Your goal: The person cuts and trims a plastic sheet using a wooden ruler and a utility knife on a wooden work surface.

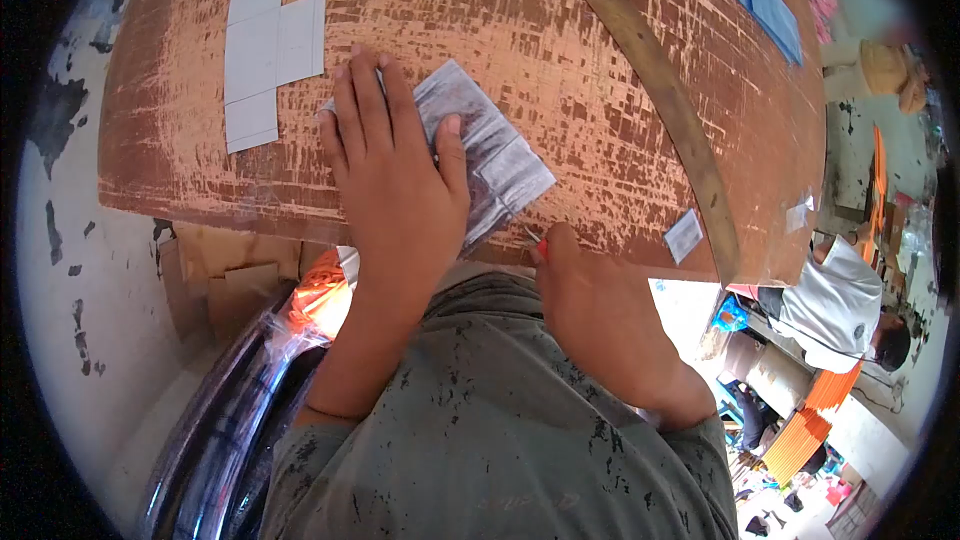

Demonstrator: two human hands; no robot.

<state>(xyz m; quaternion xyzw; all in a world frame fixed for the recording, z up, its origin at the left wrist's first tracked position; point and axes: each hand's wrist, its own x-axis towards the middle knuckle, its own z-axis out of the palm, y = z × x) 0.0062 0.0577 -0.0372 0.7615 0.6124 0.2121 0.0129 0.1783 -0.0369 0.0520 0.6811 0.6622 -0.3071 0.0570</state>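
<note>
My left hand [395, 155] lies flat with spread fingers on a grey, creased sheet [490, 145] near the table's front edge. Part of the sheet is hidden under the palm. To its right, my right hand [580, 285] is closed around a small red-handled tool [542, 248] with a thin pointed metal tip, just off the sheet's lower right side. A white paper template [252, 62] with drawn lines rests to the left of my left hand.
A long brown metal ruler [660, 90] crosses the scratched table [180, 130] on the right. Beside it lies a small grey piece [684, 236]. Folded blue material [765, 5] is at the far right. A person in a white shirt [830, 305] is beyond the table.
</note>
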